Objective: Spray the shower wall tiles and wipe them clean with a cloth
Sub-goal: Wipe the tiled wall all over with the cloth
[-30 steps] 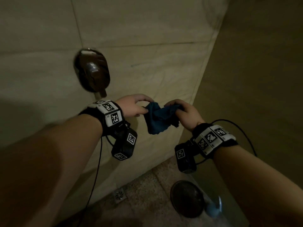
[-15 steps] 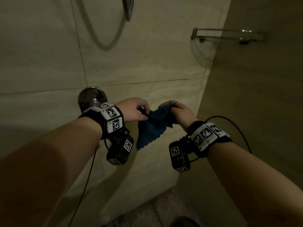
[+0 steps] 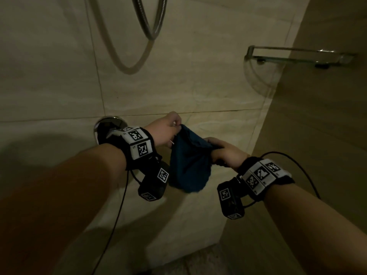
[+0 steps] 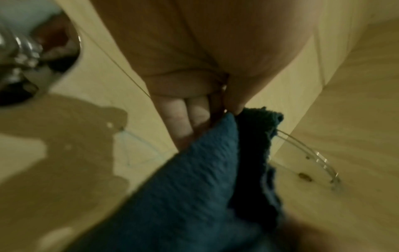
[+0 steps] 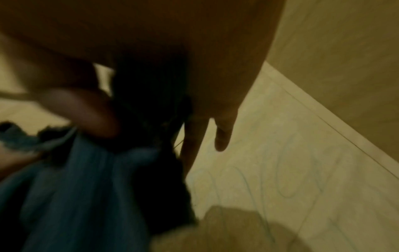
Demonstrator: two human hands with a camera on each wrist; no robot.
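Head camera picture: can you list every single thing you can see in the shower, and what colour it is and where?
cloth: one, dark blue, hanging between both hands in front of the wall
wall tiles: several, beige, straight ahead and on the right
shower hose: one, silver, looping down at the top
tap plate: one, shiny chrome, on the wall behind the left wrist
corner shelf: one, clear glass with a metal rail, upper right corner
floor: speckled, bottom edge
left hand: pinches the cloth's upper edge
right hand: grips the cloth's other side
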